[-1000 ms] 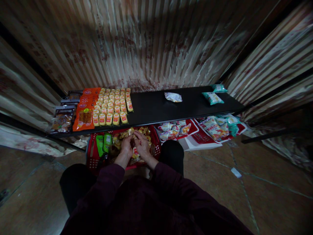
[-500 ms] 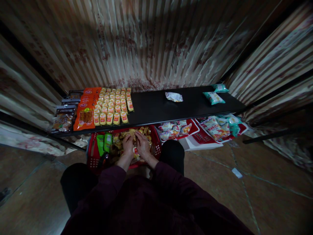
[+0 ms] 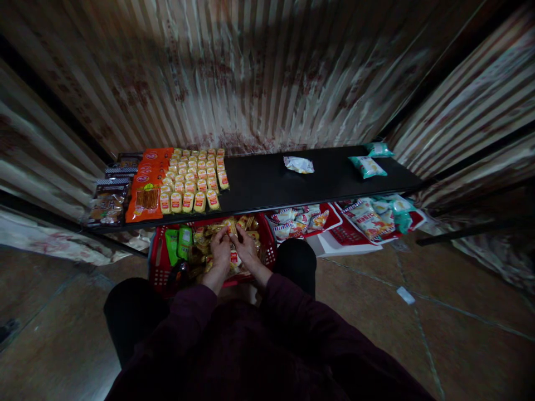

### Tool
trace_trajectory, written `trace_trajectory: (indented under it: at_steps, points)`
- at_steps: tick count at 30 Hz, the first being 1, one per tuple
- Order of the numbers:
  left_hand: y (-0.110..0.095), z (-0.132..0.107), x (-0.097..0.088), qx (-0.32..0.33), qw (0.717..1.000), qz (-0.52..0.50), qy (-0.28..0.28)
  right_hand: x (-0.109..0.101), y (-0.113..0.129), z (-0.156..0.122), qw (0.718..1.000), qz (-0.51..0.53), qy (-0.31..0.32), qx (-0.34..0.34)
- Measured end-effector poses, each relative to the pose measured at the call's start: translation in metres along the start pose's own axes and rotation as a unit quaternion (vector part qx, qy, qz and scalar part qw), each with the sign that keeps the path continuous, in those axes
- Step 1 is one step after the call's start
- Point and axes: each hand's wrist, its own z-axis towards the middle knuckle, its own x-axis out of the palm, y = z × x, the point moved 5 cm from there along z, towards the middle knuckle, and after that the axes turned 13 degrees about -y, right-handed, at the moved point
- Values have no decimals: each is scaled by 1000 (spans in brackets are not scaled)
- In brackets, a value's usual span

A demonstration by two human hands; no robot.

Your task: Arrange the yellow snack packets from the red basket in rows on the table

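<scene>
Over a red basket [image 3: 155, 257] under the shelf's front edge, my left hand [image 3: 220, 249] and my right hand [image 3: 247, 248] are close together. Between their fingertips is a small yellow wrapped snack cake [image 3: 231, 225], held by both hands. Below them the basket holds many similar packets, and one with a red label [image 3: 234, 258] shows between my wrists. Green packets [image 3: 179, 245] lie at the basket's left end. On the black shelf [image 3: 259, 184] stand rows of the same yellow cakes [image 3: 194, 181].
Left of the rows lie orange snack bags [image 3: 146, 186] and dark bags [image 3: 109, 200]. Farther right on the shelf are a white packet [image 3: 298, 165] and teal packets [image 3: 368, 166]. Red baskets of snack bags [image 3: 296, 220] sit underneath. My knee [image 3: 295, 267] is beside the basket.
The cake between my fingertips has turned, showing more of its label side. Both hands stay over the basket, shifted only slightly. The things on the shelf have not moved.
</scene>
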Motion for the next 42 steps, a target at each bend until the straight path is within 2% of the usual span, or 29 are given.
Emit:
trace_trajectory:
  at_steps: [7, 11, 19, 24, 32, 38, 42]
  points:
    - [-3, 1, 5, 62, 998, 26, 13, 4, -4, 8, 999, 47, 19, -3]
    - [-5, 4, 10, 92, 995, 27, 12, 4, -5, 13, 998, 64, -3, -17]
    - [2, 16, 19, 107, 992, 69, 26, 9, -1, 27, 995, 102, -7, 3]
    - [-2, 22, 24, 130, 989, 63, 26, 8, 6, 34, 997, 69, -10, -21]
    - [-27, 30, 36, 178, 978, 103, 13, 11, 13, 52, 998, -7, -26, -58]
    - [-51, 39, 45, 252, 950, 184, -16, 17, 20, 70, 995, -41, -54, -75]
    - [-61, 47, 54, 267, 938, 223, -7, 24, 22, 82, 993, -59, -50, -91]
